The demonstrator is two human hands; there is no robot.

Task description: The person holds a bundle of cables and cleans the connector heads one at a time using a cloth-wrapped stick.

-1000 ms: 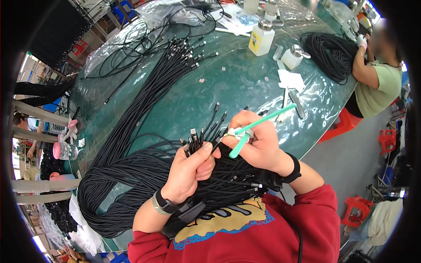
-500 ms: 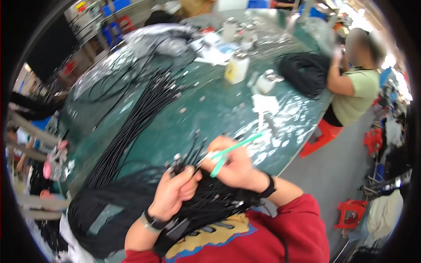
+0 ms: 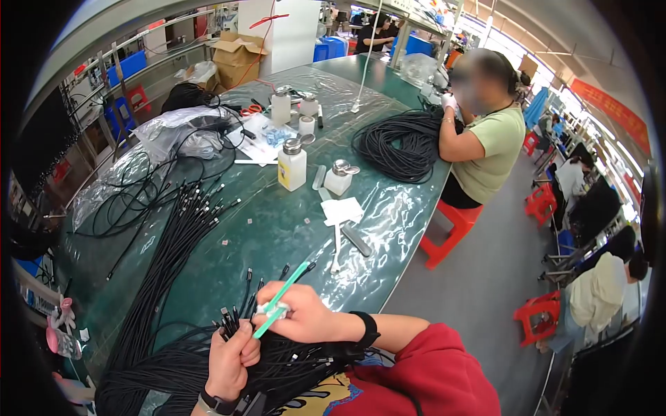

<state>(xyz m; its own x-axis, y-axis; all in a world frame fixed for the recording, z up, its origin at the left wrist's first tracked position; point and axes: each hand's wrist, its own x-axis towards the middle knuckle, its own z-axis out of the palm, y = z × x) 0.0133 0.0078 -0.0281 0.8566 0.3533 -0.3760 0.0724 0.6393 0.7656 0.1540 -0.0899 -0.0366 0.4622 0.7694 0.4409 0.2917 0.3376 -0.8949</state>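
Several black cables with metal connectors (image 3: 229, 319) stick up from my left hand (image 3: 232, 360), whose fingers are closed round them. Close beside it, my right hand (image 3: 302, 313) pinches green tweezers (image 3: 281, 299) together with a bit of white cloth (image 3: 272, 310). The cloth is near the cable ends, but whether it touches one cannot be made out. A thick bundle of black cables (image 3: 156, 284) runs over the green table (image 3: 257, 243) on the left and loops round below my hands.
Ahead stand a bottle with a yellow label (image 3: 292, 166) and a smaller bottle (image 3: 338, 177). White paper (image 3: 342, 211) and a grey-handled tool (image 3: 356, 240) lie nearer. A person (image 3: 489, 139) sits at the right edge by a black cable coil (image 3: 397, 144).
The view has tilted up and turned right, showing more of the room. Both hands now appear lower and further left, still close together with the cables and tweezers.
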